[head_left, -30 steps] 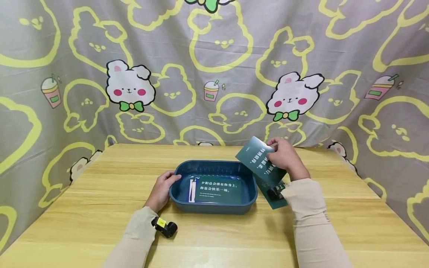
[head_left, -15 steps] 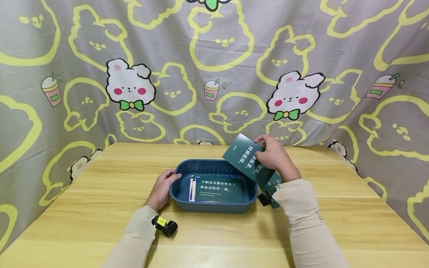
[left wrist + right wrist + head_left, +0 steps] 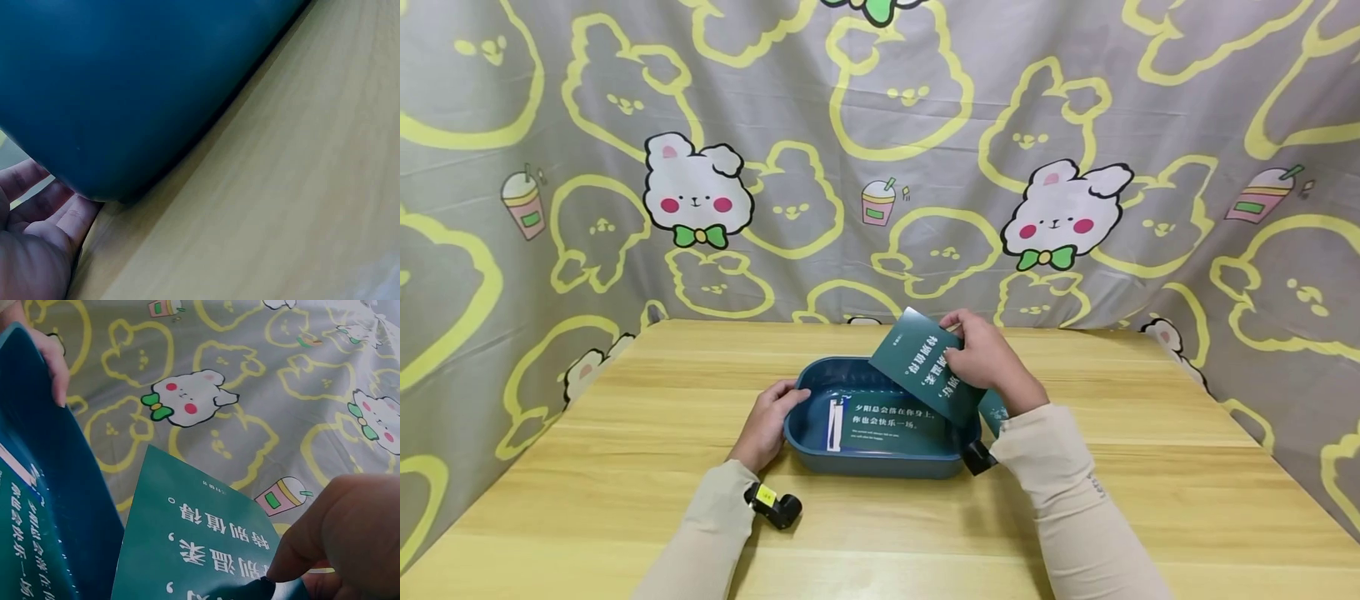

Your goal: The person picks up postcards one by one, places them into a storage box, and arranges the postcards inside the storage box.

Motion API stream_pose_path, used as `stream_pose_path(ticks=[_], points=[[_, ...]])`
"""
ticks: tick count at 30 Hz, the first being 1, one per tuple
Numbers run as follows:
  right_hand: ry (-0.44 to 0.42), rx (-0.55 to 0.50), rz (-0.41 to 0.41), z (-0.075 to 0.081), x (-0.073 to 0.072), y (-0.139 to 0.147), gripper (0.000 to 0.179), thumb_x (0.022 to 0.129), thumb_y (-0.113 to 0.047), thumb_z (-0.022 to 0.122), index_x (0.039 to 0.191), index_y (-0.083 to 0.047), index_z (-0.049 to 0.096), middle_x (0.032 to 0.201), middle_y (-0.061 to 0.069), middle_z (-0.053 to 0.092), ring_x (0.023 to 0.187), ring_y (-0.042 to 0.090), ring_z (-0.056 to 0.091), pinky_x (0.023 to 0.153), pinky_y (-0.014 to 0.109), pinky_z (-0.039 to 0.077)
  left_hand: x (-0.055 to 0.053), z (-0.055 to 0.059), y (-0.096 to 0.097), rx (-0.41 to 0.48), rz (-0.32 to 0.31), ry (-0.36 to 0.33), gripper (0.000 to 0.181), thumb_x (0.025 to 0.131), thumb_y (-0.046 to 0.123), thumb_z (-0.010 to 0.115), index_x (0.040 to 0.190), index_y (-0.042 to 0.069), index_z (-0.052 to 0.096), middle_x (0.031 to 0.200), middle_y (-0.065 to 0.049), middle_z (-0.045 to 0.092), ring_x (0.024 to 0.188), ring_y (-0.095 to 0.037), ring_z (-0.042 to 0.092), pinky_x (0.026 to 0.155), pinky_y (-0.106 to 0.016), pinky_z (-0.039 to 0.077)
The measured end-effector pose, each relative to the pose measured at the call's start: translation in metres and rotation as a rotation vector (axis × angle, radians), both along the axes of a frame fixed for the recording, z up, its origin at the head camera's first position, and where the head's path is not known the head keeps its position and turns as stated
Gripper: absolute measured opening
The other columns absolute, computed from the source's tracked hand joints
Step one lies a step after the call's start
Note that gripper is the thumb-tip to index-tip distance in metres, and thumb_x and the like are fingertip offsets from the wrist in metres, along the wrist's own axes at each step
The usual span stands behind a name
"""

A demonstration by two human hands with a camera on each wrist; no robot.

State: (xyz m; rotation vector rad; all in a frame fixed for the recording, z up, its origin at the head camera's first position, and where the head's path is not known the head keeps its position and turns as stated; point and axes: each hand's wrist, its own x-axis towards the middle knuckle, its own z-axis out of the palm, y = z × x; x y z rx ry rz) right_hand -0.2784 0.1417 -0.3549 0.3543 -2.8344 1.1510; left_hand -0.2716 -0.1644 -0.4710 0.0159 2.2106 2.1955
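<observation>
A blue rectangular plastic basin with rounded corners stands on the table. My left hand grips its left end, thumb over the rim and fingers against the outer wall. Inside the basin lies a dark green card with white print, a white and blue strip at its left. Between thumb and fingers my right hand pinches another green card, tilted over the basin's right side. A further green card shows behind the right wrist, mostly hidden.
The light wooden table reaches back to a grey curtain with yellow outlines and white rabbit faces. Curtain also hangs along both sides. Small black cameras sit on both wrists.
My right hand has moved left with its card, from beside the basin's right end to over its right part. The left hand keeps its hold on the rim.
</observation>
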Motion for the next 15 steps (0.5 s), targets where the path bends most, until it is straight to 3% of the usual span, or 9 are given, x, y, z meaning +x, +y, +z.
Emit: stream_pose_path(ticks=[8,15], points=[[-0.027,-0.027,0.054,-0.009,-0.002,-0.006,0.035,0.089,0.001,0.055,0.124,-0.002,0.052,0.104,0.018,0.058,0.084,0.028,0.06,0.069,0.039,0.056,-0.001,-0.002,0.0,0.0,-0.002,-0.003,0.036,0.099,0.017,0.053,0.128,-0.004,0.051,0.13,-0.019,0.051,0.108,-0.025,0.052,0.085,-0.026,0.05],[-0.072,-0.045,0.118,-0.02,-0.009,-0.011,0.038,0.085,0.011,0.046,0.119,0.0,0.056,0.103,0.016,0.06,0.082,0.024,0.06,0.067,0.035,0.055,-0.001,-0.001,0.0,0.0,-0.009,0.003,0.037,0.099,0.019,0.052,0.127,-0.005,0.051,0.129,-0.019,0.051,0.107,-0.025,0.052,0.083,-0.025,0.05]])
